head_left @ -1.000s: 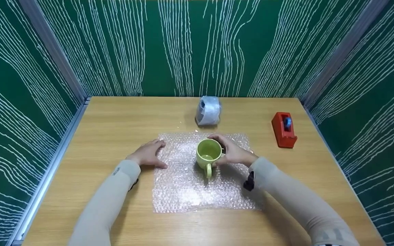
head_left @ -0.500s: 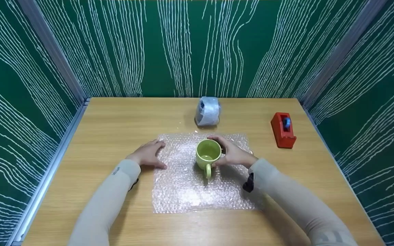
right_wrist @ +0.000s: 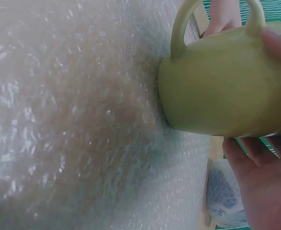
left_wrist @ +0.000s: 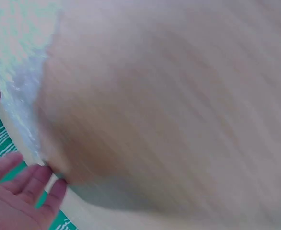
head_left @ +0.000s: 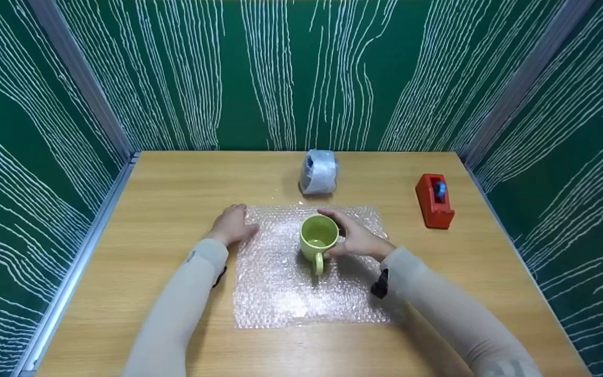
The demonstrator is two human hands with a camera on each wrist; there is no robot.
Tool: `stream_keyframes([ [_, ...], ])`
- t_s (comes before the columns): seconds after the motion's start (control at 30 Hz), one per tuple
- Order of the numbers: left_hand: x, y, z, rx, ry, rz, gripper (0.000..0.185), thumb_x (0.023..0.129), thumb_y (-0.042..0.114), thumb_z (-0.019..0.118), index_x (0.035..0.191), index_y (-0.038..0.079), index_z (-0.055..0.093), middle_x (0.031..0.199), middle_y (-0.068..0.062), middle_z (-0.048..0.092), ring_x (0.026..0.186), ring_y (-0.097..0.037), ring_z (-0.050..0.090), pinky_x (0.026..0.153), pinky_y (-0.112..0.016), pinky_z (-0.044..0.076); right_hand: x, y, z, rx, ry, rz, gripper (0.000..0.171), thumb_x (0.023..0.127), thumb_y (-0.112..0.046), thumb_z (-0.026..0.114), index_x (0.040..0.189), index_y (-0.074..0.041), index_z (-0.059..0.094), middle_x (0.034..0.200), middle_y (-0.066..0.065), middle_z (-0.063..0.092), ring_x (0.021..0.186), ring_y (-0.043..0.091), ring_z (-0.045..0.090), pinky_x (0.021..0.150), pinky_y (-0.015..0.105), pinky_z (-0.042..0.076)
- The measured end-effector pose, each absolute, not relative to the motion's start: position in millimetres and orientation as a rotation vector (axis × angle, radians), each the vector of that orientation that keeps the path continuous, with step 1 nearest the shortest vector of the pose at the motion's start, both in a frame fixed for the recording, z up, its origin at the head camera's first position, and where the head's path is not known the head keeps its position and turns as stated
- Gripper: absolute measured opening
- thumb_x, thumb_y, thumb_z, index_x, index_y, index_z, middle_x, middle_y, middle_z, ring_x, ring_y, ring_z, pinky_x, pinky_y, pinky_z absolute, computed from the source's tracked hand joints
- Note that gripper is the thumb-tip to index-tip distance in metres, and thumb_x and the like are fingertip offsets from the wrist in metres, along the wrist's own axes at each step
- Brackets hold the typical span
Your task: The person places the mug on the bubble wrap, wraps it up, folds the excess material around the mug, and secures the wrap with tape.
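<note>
A green mug (head_left: 318,236) stands upright near the middle of a square sheet of bubble wrap (head_left: 275,283), its handle towards the person. My right hand (head_left: 356,235) grips the mug from its right side, thumb near the handle and fingers round the far side, as the right wrist view also shows on the mug (right_wrist: 222,86). At the sheet's far left corner lies my left hand (head_left: 231,225), its thumb over the wrap's edge. In the left wrist view the left hand (left_wrist: 23,196) has its fingers stretched out, the tips at the wrap's border.
Behind the sheet, a bundle wrapped in bubble wrap (head_left: 319,172) sits on the wooden table (head_left: 186,178). A red tape dispenser (head_left: 434,201) with a blue roll stands at the right. Green walls with white lines (head_left: 259,78) enclose the table at the back and sides.
My left hand has moved forward along the sheet's left edge to its far corner and turned to point away. The right hand and the mug have stayed put.
</note>
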State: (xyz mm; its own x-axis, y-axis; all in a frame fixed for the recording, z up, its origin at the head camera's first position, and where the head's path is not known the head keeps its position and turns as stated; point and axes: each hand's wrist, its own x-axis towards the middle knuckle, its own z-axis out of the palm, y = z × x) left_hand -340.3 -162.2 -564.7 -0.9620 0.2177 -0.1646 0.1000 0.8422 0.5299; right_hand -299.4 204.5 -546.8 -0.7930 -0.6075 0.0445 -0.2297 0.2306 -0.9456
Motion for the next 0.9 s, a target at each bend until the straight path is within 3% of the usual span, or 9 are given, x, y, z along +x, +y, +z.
stream_keyframes([
  [0.17,-346,-150,-561,0.145,2.797,0.773,0.089,0.098,0.039,0.071,0.163,-0.009,0.035,0.165,-0.033,0.043,0.155,-0.052,0.038,0.13,-0.064,0.031,-298,203,-548,-0.765,2.194,-1.573,0.113,0.071,0.006,0.095,0.167,-0.008,0.037,0.16,0.022,0.05,0.146,0.043,0.052,0.126,0.058,0.042],
  [0.33,-350,-146,-563,0.119,2.806,0.764,0.084,0.094,0.037,0.074,0.159,-0.007,0.043,0.158,-0.03,0.051,0.149,-0.049,0.043,0.125,-0.067,0.036,-297,202,-550,-0.779,2.195,-1.585,0.111,0.071,0.007,0.094,0.165,0.001,0.035,0.157,0.027,0.051,0.144,0.047,0.053,0.124,0.06,0.043],
  [0.73,-363,-148,-558,0.033,2.657,1.333,0.081,0.095,0.007,0.073,0.164,-0.005,0.032,0.157,-0.032,0.049,0.148,-0.045,0.05,0.123,-0.053,0.046,-300,202,-554,-0.788,2.196,-1.605,0.108,0.071,0.007,0.094,0.163,0.007,0.036,0.155,0.028,0.054,0.142,0.046,0.054,0.123,0.053,0.046],
  [0.9,-363,-147,-543,-0.045,2.578,1.477,0.076,0.099,0.006,0.073,0.165,-0.001,0.035,0.156,-0.027,0.05,0.145,-0.042,0.052,0.12,-0.05,0.049,-299,203,-554,-0.788,2.202,-1.616,0.108,0.071,0.008,0.094,0.163,0.005,0.037,0.157,0.028,0.053,0.143,0.046,0.054,0.123,0.05,0.046],
])
